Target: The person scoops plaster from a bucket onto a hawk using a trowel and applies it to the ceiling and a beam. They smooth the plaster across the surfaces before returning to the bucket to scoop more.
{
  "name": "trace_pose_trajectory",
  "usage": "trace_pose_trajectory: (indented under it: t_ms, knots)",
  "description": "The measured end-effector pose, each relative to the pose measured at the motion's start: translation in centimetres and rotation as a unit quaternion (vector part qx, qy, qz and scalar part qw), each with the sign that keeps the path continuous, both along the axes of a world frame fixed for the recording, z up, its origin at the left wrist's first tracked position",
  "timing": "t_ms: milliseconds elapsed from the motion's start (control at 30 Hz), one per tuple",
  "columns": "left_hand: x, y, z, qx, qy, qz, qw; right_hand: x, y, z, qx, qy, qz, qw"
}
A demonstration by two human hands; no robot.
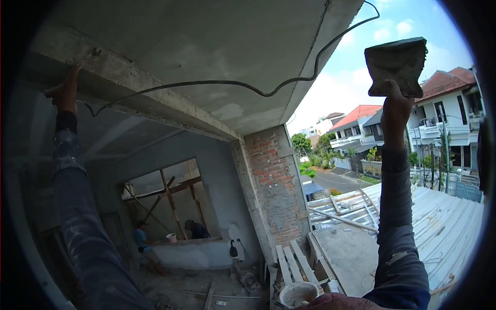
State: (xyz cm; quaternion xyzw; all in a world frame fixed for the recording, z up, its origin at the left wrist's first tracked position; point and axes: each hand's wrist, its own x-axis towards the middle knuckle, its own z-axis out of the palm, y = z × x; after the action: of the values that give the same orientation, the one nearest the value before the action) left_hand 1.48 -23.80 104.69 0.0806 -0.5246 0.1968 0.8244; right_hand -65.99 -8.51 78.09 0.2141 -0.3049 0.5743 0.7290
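High on the left, my left hand (64,94) reaches up to the concrete beam (170,98), fingers spread, and holds nothing. It appears to rest against the beam's edge. On the right, my right hand (397,106) is raised and closed round a plastering trowel (396,63), its broad grey blade caked with mortar; the grip is partly hidden by the fingers. A dark cable (227,82) hangs in a loop under the ceiling slab (206,41), between my two arms. Below, near my body, stands a bucket (298,294) with grey material in it.
Wooden planks (297,262) lie beside a brick pillar (274,181). A corrugated metal roof (439,222) spreads out at the lower right, with houses beyond. Inside the room, one person (144,245) stands near a wall opening and another (196,230) is behind its sill, by a small bucket (171,237).
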Motion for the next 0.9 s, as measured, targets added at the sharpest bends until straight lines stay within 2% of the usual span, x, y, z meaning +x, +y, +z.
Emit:
trace_pose_trajectory:
  t_ms: [67, 133, 167, 200, 233, 267, 333, 367, 433, 567, 633, 667, 700, 733, 767, 833, 867, 900]
  knots:
    - [1.3, -0.8, 1.1, -0.002, 0.029, -0.003, 1.000, -1.0, -1.2, -3.2, 0.029, -0.032, 0.029, 0.999]
    - [1.6, -1.6, 1.6, -0.005, 0.089, -0.001, 0.996, -2.9, -3.6, -6.2, 0.033, -0.102, -0.051, 0.993]
    - [1.0, -1.9, 1.7, -0.001, 0.085, 0.002, 0.996, -3.7, -4.7, -7.6, 0.038, -0.105, -0.049, 0.992]
    - [0.5, -2.0, 1.7, -0.006, 0.079, -0.025, 0.997, -4.5, -5.7, -8.7, 0.047, -0.087, 0.206, 0.974]
    - [-0.1, -2.3, 1.7, -0.010, 0.072, -0.050, 0.996, -5.3, -6.7, -10.0, 0.050, -0.065, 0.448, 0.890]
    - [-0.6, -2.7, 1.6, -0.012, 0.065, -0.075, 0.995, -6.1, -7.6, -11.5, 0.055, -0.072, 0.450, 0.889]
    - [-1.3, -3.3, 1.1, -0.016, 0.054, -0.124, 0.991, -7.4, -9.1, -14.1, 0.200, -0.202, 0.289, 0.914]
    - [-1.6, -3.4, 0.8, -0.019, 0.049, -0.148, 0.988, -7.4, -9.9, -14.9, 0.205, -0.206, 0.292, 0.911]
    - [-2.0, -3.4, 0.7, -0.030, 0.039, -0.198, 0.979, -7.0, -11.1, -16.5, 0.106, -0.177, 0.562, 0.801]
    - [-2.1, -2.3, 0.3, -0.067, 0.027, -0.301, 0.951, -7.7, -12.9, -21.1, 0.093, -0.199, 0.603, 0.767]
    - [-1.7, -0.8, 0.1, -0.096, 0.024, -0.350, 0.931, -5.6, -12.1, -21.6, 0.030, -0.217, 0.674, 0.706]
    - [-1.3, 0.4, 0.2, -0.115, 0.020, -0.374, 0.920, -5.5, -12.3, -22.4, 0.035, -0.206, 0.680, 0.702]
    - [-3.0, 2.0, -1.3, -0.126, 0.019, -0.371, 0.920, -4.4, -12.3, -22.1, -0.020, -0.231, 0.691, 0.684]
    - [-6.7, 3.8, -4.2, -0.102, 0.200, -0.075, 0.972, -4.9, -12.7, -23.2, -0.001, -0.240, 0.691, 0.681]
    - [-9.6, 5.1, -6.0, -0.065, 0.364, 0.226, 0.901, -5.8, -13.2, -24.5, 0.019, -0.248, 0.691, 0.679]
    - [-11.9, 4.2, -6.2, -0.221, 0.338, 0.367, 0.838, -6.8, -13.5, -26.4, 0.040, -0.260, 0.698, 0.666]
    - [-14.1, 4.8, -6.6, -0.249, 0.189, 0.296, 0.903, -6.9, -13.7, -27.0, 0.065, -0.282, 0.699, 0.654]
    - [-16.9, 5.6, -6.8, -0.270, 0.035, 0.216, 0.938, -6.7, -13.9, -27.2, 0.066, -0.274, 0.701, 0.655]
